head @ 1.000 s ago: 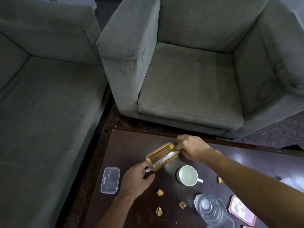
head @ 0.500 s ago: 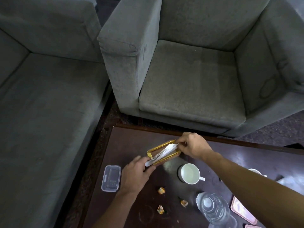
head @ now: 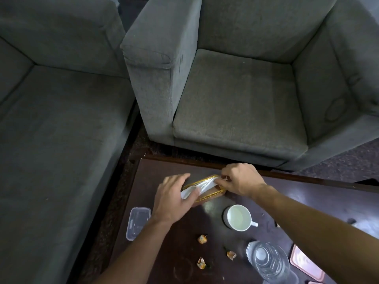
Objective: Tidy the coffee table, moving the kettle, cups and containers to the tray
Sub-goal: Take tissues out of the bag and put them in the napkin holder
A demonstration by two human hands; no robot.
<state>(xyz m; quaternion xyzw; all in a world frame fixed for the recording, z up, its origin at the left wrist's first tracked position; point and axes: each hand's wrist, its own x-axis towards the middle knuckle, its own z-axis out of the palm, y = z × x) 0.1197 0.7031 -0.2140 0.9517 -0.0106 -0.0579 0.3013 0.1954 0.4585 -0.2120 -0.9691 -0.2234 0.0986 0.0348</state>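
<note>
Since 1 s ago the left hand has slid from beside the box onto its L end. Its fingers are near straight, pressing the tissue. Nearest on the counter: glass kettle, pink tray just R of it, 3 wrappers to its L. Next, clear container at L edge, and cup mid-counter, apart. Right hand at box's R end, fingers curled, pinching tissue. Armchair & sofa beyond.
</note>
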